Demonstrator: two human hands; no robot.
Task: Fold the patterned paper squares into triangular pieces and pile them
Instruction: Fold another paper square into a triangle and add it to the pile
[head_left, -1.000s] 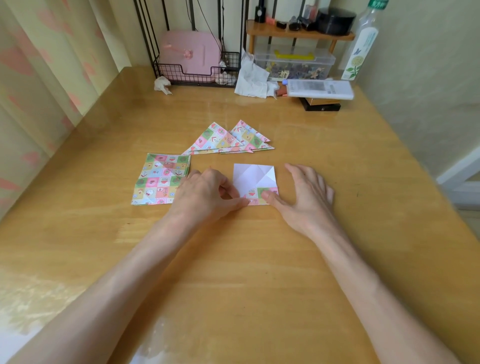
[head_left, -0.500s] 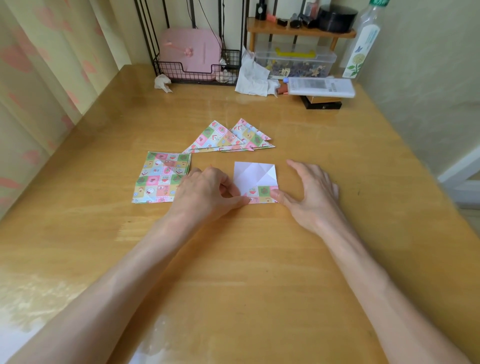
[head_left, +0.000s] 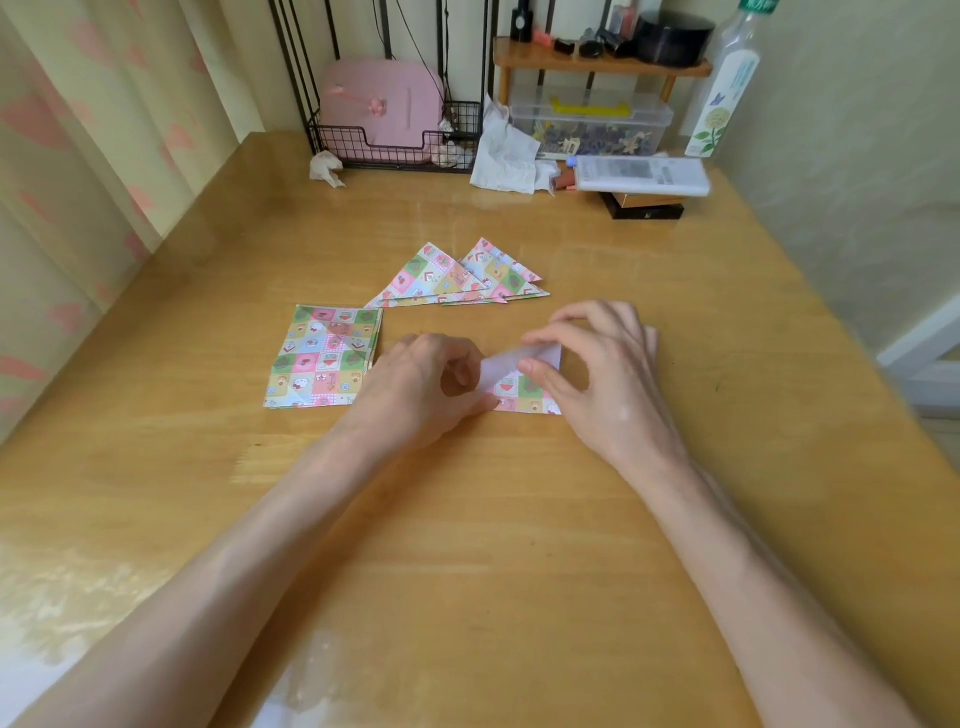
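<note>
A person sits at the glossy honey-coloured wooden table (head_left: 467, 519), both bare forearms stretched over it. Around the middle of the table lies the patterned paper square (head_left: 519, 394), its far part lifted so the white underside shows, while the near strip lies flat with its pink and green checks facing up.

The right hand (head_left: 613, 374) pinches that raised white flap between thumb and forefinger, the other fingers loosely arched above it. The left hand (head_left: 415, 387) has its fingers curled at the sheet's left edge, thumb tip holding down the near left corner.

Just beside the left hand, toward the table's left edge, sits a stack of unfolded patterned squares (head_left: 322, 358). Beyond both hands, toward the far edge, rest the folded patterned triangles (head_left: 452, 280), overlapping in a loose pile. A black wire basket (head_left: 395, 148) stands against the far edge.
</note>
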